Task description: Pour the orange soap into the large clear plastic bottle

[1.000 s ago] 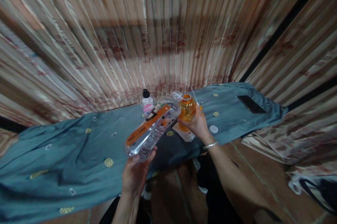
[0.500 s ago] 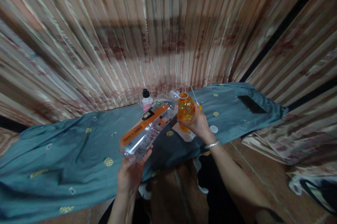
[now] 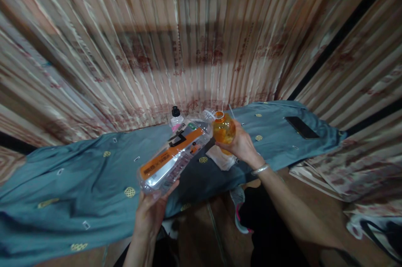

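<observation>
A large clear plastic bottle (image 3: 176,154) with an orange label lies tilted in my left hand (image 3: 153,206), which grips it near its base. Its open neck points up and to the right, at the mouth of a small orange bottle (image 3: 223,131). Whether the two mouths touch, I cannot tell. My right hand (image 3: 241,143) is wrapped round the orange bottle and keeps it roughly upright. Below it a crumpled white tissue (image 3: 221,158) rests on the blue-green cloth (image 3: 109,179). Behind the clear bottle stands a small bottle with a black cap (image 3: 176,112).
A dark phone (image 3: 302,127) lies on the cloth at the right. A thin white stick (image 3: 231,111) shows behind the orange bottle. Striped curtains (image 3: 194,49) hang behind and on both sides. A shoe (image 3: 239,210) is on the floor below.
The base of the clear bottle has moved slightly down and left with my left hand. My right hand has shifted slightly right with the orange bottle, and its forearm now covers the white disc.
</observation>
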The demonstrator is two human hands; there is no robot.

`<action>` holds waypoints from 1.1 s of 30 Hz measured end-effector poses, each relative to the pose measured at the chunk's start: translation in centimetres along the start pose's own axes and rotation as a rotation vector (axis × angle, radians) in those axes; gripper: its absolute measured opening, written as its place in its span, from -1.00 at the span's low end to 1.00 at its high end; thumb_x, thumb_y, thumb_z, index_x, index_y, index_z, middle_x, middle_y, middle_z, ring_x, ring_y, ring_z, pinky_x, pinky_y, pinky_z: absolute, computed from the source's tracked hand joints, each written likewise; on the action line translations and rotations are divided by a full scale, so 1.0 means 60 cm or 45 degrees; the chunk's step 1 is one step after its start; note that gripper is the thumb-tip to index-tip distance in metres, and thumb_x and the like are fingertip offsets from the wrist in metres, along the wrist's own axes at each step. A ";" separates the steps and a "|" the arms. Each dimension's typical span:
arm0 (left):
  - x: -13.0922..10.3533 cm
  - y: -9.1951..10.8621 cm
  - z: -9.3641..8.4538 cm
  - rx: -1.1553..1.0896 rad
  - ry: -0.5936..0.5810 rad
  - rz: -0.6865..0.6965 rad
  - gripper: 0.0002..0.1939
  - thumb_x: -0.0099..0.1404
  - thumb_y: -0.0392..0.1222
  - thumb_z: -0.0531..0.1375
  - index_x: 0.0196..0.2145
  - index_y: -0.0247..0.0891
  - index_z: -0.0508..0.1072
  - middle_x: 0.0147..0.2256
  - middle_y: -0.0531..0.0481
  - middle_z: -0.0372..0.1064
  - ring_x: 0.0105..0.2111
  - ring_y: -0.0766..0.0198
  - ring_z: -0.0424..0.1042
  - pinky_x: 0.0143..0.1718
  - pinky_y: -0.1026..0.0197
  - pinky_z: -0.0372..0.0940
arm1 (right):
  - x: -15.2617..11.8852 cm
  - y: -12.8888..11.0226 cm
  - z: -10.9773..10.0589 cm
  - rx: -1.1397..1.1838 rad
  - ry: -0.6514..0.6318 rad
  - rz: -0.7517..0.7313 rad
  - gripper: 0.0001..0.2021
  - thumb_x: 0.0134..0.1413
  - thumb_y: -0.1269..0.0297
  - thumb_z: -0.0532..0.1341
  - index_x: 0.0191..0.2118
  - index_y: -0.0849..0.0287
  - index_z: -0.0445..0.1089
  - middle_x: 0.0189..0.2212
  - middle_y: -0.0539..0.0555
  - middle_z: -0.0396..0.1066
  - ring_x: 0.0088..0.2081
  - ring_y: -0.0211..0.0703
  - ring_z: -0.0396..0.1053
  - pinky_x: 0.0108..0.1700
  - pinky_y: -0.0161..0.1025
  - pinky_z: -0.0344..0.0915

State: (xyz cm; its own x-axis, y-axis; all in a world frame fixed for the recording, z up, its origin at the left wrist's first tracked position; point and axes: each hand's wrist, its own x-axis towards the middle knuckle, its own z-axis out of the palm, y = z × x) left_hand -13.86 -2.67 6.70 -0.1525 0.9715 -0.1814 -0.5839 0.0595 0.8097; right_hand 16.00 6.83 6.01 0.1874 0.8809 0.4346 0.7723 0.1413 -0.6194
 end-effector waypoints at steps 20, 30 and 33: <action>0.016 -0.012 -0.028 -0.085 0.018 -0.100 -0.32 -0.06 -0.21 0.56 0.07 -0.10 0.60 -0.08 -0.13 0.69 -0.18 -0.16 0.70 -0.23 -0.03 0.64 | -0.003 -0.008 0.013 0.283 0.056 -0.119 -0.11 -0.15 -0.01 0.54 0.27 0.14 0.21 0.15 0.26 0.51 0.13 0.26 0.53 0.17 0.21 0.50; 0.019 -0.006 0.012 -0.209 0.181 -0.211 -0.37 -0.39 -0.12 0.57 -0.24 -0.22 0.69 -0.28 -0.21 0.71 -0.43 -0.10 0.69 -0.50 0.22 0.56 | -0.008 -0.003 0.000 0.236 0.017 -0.087 -0.17 -0.20 0.15 0.57 0.21 0.18 0.26 0.01 0.25 0.58 0.04 0.25 0.59 0.09 0.13 0.54; 0.016 0.004 0.032 -0.203 0.250 -0.202 -0.24 -0.50 -0.10 0.59 -0.19 -0.19 0.69 -0.28 -0.21 0.70 -0.48 -0.04 0.67 -0.53 0.24 0.54 | -0.012 -0.001 0.003 0.214 0.001 -0.110 -0.20 -0.21 0.13 0.57 0.18 0.13 0.30 0.00 0.20 0.59 0.03 0.22 0.59 0.07 0.07 0.55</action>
State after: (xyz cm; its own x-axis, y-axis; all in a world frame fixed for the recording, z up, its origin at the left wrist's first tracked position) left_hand -12.63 -1.29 7.78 -0.1920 0.8889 -0.4158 -0.7284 0.1549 0.6674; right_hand 15.70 6.25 5.62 0.1252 0.8617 0.4917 0.6734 0.2901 -0.6799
